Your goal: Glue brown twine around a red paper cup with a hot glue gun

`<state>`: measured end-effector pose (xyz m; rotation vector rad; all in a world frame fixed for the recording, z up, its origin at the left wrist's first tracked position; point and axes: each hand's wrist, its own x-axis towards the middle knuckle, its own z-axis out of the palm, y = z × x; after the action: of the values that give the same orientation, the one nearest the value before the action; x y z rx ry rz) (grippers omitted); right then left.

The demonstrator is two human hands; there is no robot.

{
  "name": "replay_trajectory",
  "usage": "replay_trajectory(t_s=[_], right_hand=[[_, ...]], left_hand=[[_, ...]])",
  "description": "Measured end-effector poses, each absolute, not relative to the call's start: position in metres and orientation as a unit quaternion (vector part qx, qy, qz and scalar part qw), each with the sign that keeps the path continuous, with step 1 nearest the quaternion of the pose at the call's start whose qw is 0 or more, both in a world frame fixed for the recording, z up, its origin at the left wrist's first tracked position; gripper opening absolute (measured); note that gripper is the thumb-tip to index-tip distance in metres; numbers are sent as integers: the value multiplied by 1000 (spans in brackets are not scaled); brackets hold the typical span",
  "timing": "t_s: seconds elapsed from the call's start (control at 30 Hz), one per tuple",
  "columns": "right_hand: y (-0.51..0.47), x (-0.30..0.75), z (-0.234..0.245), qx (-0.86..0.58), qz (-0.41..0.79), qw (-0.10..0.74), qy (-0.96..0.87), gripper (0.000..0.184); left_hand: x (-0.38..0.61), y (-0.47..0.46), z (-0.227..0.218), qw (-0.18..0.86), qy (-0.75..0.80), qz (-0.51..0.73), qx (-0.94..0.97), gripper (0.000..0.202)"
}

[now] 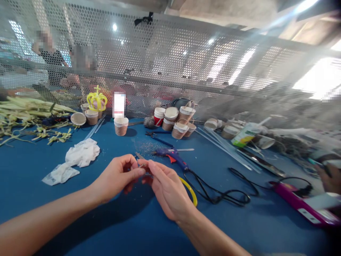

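Note:
My left hand (121, 176) is closed in a pinch at the middle of the table, with thumb and fingertips around something small that I cannot make out. Touching it, my right hand (169, 186) is closed around scissors; the pointed blade (139, 155) sticks out past the fingers and a yellow handle loop (192, 193) shows beside the palm. The rest of the scissors is hidden by the hand. Just beyond the fingertips lies a blue glue gun (173, 154) with a red trigger, a clear glue stick (186, 149) in its back end.
Paper cups (121, 127) stand along the back, one bearing a phone (119, 105). A yellow crown (97, 99), crumpled tissue (82, 153) and pale plant stalks (32, 110) are left. Glue sticks (226, 145), a black cord (221, 197) and a purple power strip (301, 202) lie right, near another person's hand (330, 179).

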<state>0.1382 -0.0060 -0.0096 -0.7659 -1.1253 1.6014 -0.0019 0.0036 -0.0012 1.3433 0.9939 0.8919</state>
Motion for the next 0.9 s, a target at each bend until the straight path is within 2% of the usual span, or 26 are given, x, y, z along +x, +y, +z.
replay_trajectory(t_s=[0.37, 0.9], right_hand=[[-7, 138, -3, -343, 638, 537, -432, 28], [-8, 133, -6, -353, 641, 544, -410, 30]], left_hand=[[-1, 1, 2, 613, 401, 416, 539, 31], [1, 1, -5, 562, 421, 451, 552, 26]])
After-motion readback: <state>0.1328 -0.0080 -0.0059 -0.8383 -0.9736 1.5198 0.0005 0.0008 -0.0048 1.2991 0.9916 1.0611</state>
